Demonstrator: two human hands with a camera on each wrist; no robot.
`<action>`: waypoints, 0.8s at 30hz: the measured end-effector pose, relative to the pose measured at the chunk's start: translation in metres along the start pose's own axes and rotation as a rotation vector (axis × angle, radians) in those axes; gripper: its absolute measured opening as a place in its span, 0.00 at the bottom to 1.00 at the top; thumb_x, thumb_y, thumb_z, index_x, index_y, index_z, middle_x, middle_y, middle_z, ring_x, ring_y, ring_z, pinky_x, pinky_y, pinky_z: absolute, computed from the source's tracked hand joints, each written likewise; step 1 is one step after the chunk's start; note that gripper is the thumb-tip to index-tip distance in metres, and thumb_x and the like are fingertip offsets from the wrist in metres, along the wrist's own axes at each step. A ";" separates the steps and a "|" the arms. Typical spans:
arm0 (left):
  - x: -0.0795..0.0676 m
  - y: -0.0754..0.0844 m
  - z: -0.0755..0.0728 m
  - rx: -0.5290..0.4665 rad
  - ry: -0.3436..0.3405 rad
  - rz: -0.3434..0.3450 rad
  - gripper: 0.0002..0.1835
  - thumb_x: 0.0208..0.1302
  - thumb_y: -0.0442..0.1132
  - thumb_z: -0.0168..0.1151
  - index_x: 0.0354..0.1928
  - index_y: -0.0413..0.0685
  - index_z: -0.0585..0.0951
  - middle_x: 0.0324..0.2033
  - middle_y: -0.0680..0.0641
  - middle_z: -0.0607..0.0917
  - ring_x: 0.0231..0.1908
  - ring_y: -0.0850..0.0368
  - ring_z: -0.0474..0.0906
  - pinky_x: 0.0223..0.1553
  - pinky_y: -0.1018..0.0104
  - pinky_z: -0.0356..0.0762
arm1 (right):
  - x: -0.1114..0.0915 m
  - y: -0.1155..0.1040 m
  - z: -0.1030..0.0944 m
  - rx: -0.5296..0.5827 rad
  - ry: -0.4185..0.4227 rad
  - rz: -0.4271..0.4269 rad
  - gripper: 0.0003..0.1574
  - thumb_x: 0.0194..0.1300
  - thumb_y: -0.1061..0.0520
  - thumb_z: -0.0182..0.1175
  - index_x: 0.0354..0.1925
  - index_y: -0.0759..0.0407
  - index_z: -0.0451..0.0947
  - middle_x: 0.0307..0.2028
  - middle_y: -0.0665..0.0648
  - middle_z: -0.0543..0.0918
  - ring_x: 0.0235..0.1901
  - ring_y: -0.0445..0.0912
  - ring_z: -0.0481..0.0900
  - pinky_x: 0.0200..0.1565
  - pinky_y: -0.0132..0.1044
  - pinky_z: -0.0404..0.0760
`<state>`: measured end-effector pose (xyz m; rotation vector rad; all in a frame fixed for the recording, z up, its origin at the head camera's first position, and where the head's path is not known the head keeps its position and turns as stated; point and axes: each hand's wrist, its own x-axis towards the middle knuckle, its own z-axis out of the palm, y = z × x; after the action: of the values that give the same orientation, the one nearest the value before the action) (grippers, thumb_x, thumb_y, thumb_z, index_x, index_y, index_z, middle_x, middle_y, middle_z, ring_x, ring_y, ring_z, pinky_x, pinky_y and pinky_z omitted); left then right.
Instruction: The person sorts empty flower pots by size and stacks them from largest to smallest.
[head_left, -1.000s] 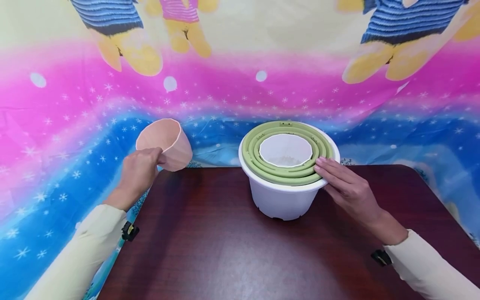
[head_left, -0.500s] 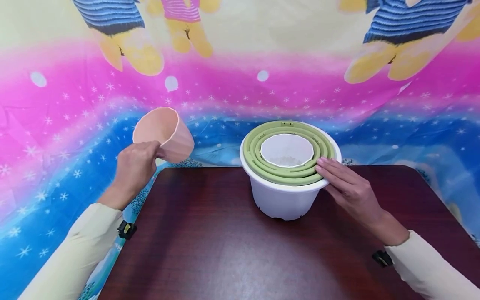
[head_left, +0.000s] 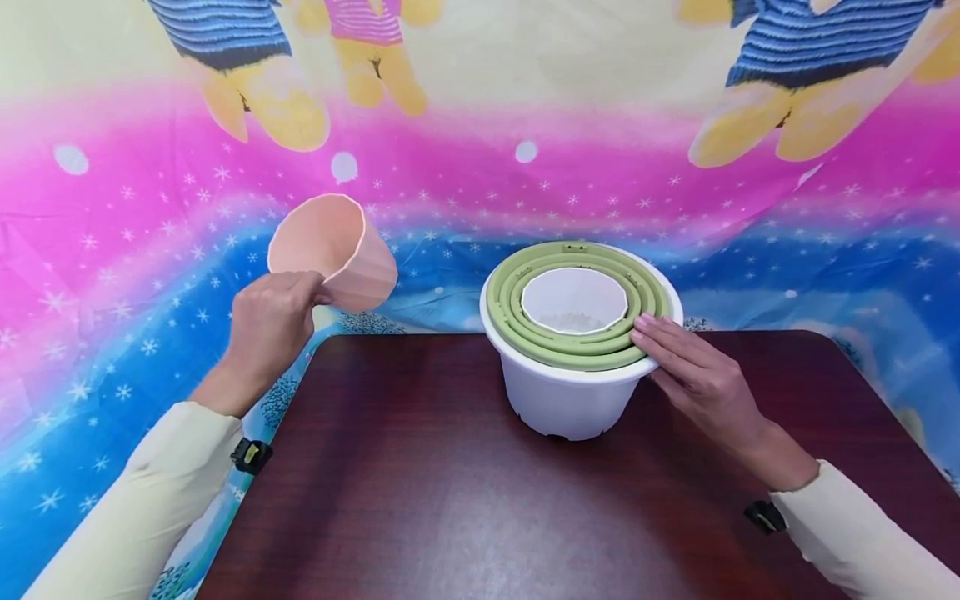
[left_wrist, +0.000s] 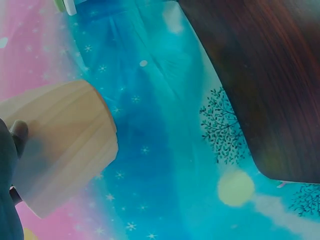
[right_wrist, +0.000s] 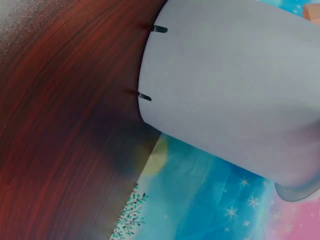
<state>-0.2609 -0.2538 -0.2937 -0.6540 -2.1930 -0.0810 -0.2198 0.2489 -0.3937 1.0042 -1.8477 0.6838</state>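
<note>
In the head view my left hand (head_left: 272, 321) pinches the near rim of a pale pink flowerpot (head_left: 367, 271). The flowerpot hangs tilted in the air beyond the table's left back corner, its mouth turned up and left. The left wrist view shows its faceted outer wall (left_wrist: 70, 135). On the table a large white flowerpot (head_left: 562, 408) stands upright, with several green flowerpots (head_left: 498, 325) nested inside it and a smaller white one (head_left: 573, 296) in the centre. My right hand (head_left: 701, 383) holds the nested stack by its right rim, fingers on top, thumb mostly hidden below.
The dark wood table (head_left: 450, 508) carries the nested stack near its back edge. A printed cloth backdrop (head_left: 465, 183) in pink and blue hangs behind and along the left side of the table. A black wrist strap (head_left: 251, 456) sits on my left sleeve.
My left hand has raised the pink flowerpot and its mouth has tipped a little more toward me. The right hand and the nested stack have stayed in place.
</note>
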 end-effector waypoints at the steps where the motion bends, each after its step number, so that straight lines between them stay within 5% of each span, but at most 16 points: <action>1: 0.001 0.001 -0.001 0.000 0.008 0.004 0.05 0.59 0.35 0.67 0.32 0.41 0.81 0.29 0.39 0.88 0.28 0.43 0.84 0.28 0.48 0.82 | 0.000 0.000 0.000 0.001 0.000 0.000 0.24 0.70 0.49 0.55 0.49 0.68 0.82 0.50 0.68 0.83 0.56 0.59 0.78 0.65 0.39 0.71; 24: 0.024 0.031 -0.006 -0.046 0.094 0.100 0.07 0.64 0.37 0.62 0.32 0.40 0.81 0.31 0.39 0.88 0.35 0.43 0.85 0.39 0.49 0.83 | 0.000 0.000 -0.001 -0.005 -0.022 0.011 0.25 0.70 0.48 0.55 0.50 0.68 0.81 0.52 0.67 0.82 0.56 0.59 0.78 0.66 0.38 0.70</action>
<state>-0.2550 -0.2185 -0.2767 -0.7693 -2.0704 -0.1076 -0.2190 0.2498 -0.3935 1.0025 -1.8751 0.6769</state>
